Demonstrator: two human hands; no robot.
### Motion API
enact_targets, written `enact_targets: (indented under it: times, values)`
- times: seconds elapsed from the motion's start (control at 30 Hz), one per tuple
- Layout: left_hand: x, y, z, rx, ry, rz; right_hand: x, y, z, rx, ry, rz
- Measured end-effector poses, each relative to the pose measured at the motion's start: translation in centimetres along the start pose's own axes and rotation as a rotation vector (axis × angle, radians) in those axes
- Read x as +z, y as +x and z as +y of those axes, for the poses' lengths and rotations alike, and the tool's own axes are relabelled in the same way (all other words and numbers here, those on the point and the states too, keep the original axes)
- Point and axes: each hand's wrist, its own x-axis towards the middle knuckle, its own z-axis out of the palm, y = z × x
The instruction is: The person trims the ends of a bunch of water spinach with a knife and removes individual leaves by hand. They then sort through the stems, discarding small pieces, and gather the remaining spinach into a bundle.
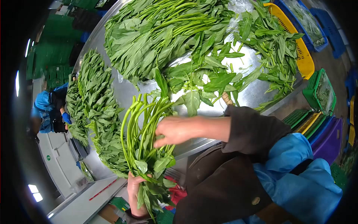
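Observation:
My left hand point(135, 190) is closed round the leafy lower part of a bunch of water spinach point(143, 123). The cut ends of its thick green stems point away from that hand, and loose leaves hang below the grip. Against the side of the same bunch lies my right hand point(173, 130), its fingers curled and slightly blurred. What those fingers hold, if anything, is hidden. Behind them a large heap of water spinach point(164, 41) covers much of the metal table point(115, 84). Loose leafy sprigs point(209, 80) lie near my right forearm.
A long row of greens point(99, 87) runs along the table's far side. Beyond it stands another person point(50, 108) with a blue glove. A yellow crate point(304, 56), a green crate point(320, 91) and purple crates point(330, 140) stand to my right and beside me.

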Motion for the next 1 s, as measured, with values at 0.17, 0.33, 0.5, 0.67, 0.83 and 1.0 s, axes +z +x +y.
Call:
enact_targets:
  times: [0.17, 0.33, 0.5, 0.67, 0.83, 1.0]
  values:
    - [-0.8, -0.9, -1.3, 0.006, -0.053, 0.07, 1.0, 1.2, 4.5, -0.172, 1.428, 0.001]
    - [-1.3, -1.2, -2.9, -0.123, -0.254, 0.037, -5.0, 0.0, 11.3, -0.233, 1.729, 0.352]
    - [0.9, -2.2, -1.8, -0.151, -0.239, -0.022, -6.9, -1.4, 9.3, 0.199, 0.03, 0.805]
    - [1.7, -2.0, -1.3, -0.182, -0.128, -0.1, -2.7, 0.7, 4.6, -0.009, 0.187, 0.216]
    - [0.2, -1.8, -3.6, -0.148, -0.085, -0.073, -2.4, 0.4, 3.9, -0.028, 0.317, 0.003]
    - [0.6, -2.3, -3.9, -0.137, -0.086, -0.122, -1.8, -0.1, 5.1, -0.111, 0.306, 0.011]
